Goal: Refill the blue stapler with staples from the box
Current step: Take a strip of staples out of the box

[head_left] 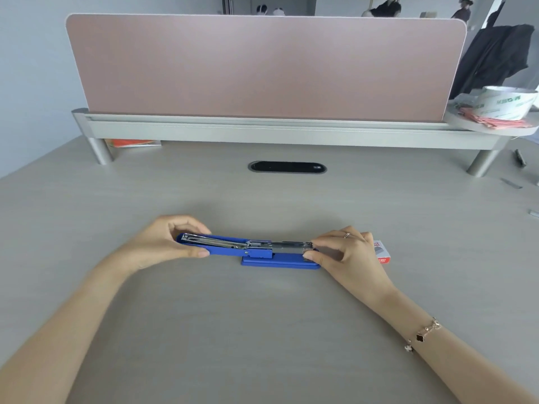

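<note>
1. head view: we take the blue stapler (256, 252) as our landmark; it lies on the desk (262, 330) in front of us, swung fully open, its blue lid laid out flat to the left of the hinge and the metal staple channel running right over the blue base.
2. our left hand (163, 243) sits at the stapler's left end, thumb on the near edge and fingers curled over the far edge, pinching the opened lid to hold it down.
3. our right hand (344, 252) is at the stapler's right end, thumb and forefinger pressed together at the tip of the channel; we cannot tell whether a strip of staples sits between them, as the fingertips hide that spot.
4. the staple box (382, 253) lies just right of the stapler, touching or nearly behind our right hand, mostly hidden by it.
5. far beyond the stapler stands a pink divider (262, 65) on a grey rail, with a cable slot (287, 167) between it and the stapler.
6. we judge the step in hand to be seating staples in the channel. to do it well, we should keep the lid pinned flat, lay the strip legs down, keep it straight along the rails, and check it slides freely before closing.
</note>
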The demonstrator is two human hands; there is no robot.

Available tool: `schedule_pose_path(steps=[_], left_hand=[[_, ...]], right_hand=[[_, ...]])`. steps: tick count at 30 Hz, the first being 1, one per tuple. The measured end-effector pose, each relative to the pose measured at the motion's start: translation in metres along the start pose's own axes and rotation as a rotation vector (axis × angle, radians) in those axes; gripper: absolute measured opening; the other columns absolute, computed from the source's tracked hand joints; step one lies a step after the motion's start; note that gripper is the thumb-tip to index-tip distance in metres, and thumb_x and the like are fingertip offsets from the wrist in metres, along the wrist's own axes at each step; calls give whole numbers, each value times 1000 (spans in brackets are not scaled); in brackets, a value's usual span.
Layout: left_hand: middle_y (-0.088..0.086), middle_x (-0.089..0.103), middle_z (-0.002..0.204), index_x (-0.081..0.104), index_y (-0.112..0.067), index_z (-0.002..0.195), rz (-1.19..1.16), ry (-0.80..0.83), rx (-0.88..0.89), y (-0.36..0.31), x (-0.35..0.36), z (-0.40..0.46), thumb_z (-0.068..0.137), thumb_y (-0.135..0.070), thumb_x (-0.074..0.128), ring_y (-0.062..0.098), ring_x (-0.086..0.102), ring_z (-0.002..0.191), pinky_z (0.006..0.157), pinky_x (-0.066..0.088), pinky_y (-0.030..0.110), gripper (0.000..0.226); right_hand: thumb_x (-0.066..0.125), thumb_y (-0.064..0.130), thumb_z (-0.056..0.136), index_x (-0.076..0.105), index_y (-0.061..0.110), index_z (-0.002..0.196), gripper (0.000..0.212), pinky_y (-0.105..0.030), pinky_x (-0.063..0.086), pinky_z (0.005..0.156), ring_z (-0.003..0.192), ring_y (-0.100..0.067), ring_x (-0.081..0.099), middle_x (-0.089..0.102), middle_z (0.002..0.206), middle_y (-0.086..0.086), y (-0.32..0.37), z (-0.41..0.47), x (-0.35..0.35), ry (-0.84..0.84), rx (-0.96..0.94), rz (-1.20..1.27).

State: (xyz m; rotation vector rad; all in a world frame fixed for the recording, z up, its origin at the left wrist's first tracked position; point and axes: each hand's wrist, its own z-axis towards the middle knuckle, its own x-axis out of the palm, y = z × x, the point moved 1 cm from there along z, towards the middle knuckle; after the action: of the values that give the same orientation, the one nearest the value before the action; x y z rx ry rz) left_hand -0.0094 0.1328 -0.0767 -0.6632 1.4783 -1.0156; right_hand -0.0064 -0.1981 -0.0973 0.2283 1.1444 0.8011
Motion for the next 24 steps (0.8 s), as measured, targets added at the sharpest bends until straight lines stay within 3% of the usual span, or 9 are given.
schedule_pose_path(steps=[4, 7, 10, 13, 15, 17, 20, 24], left_hand=[[3, 75, 90, 72, -27, 87, 77, 20, -16, 3, 3, 0, 55, -26, 84, 12, 66, 78, 69, 49, 18, 34], [1, 75, 92, 71, -28, 90, 82, 48, -27, -2, 3, -1, 54, -34, 84, 18, 68, 84, 73, 50, 20, 39], [-7, 75, 94, 70, -30, 93, 173, 99, -86, -5, -4, -1, 64, -25, 86, 17, 68, 90, 78, 49, 24, 34], [-23, 69, 105, 64, -42, 101, 363, 175, -210, -15, -17, -5, 59, -41, 86, -2, 61, 102, 89, 46, 24, 48], [-35, 53, 115, 58, -47, 111, 447, 95, -187, -34, -16, -8, 61, -47, 83, -19, 46, 108, 94, 37, 20, 56], [-34, 51, 115, 57, -45, 113, 389, -60, -47, -60, 5, -5, 67, -41, 81, -27, 43, 103, 92, 35, 12, 52], [-21, 63, 109, 62, -35, 113, 360, -91, 144, -100, 65, 11, 71, -35, 79, -12, 54, 99, 79, 40, 1, 46], [-14, 63, 111, 59, -32, 118, 483, 91, 222, -121, 152, 38, 72, -42, 76, 4, 54, 101, 85, 44, 22, 50]], right_hand=[[71, 38, 76, 71, 30, 78, 9, -30, 23, 84, 93, -9, 50, 68, 88, 20, 0, -1, 0, -29, -11, -13], [68, 47, 74, 71, 32, 82, 17, -30, 24, 81, 92, -9, 52, 70, 88, 18, 1, -2, -1, -40, -31, -47], [62, 59, 70, 68, 35, 94, 35, -16, 23, 85, 93, -1, 47, 68, 90, 18, -3, -6, -13, -28, -40, -77], [72, 45, 70, 65, 34, 101, 33, -16, 27, 96, 101, 7, 41, 60, 99, 27, -20, -14, -44, -45, 73, 32], [73, 40, 72, 62, 34, 107, 38, -28, 34, 100, 102, 4, 39, 56, 103, 28, -34, -20, -63, -31, 143, 27], [75, 41, 69, 56, 32, 116, 52, -35, 35, 103, 111, -8, 40, 54, 111, 21, -44, -25, -73, 8, 224, 17], [77, 47, 64, 46, 33, 125, 70, -36, 33, 105, 120, -12, 37, 51, 116, 18, -52, -30, -75, 84, 303, 34], [78, 42, 65, 42, 32, 129, 74, -32, 32, 102, 119, -12, 36, 57, 108, 15, -57, -31, -71, 98, 333, 63]])
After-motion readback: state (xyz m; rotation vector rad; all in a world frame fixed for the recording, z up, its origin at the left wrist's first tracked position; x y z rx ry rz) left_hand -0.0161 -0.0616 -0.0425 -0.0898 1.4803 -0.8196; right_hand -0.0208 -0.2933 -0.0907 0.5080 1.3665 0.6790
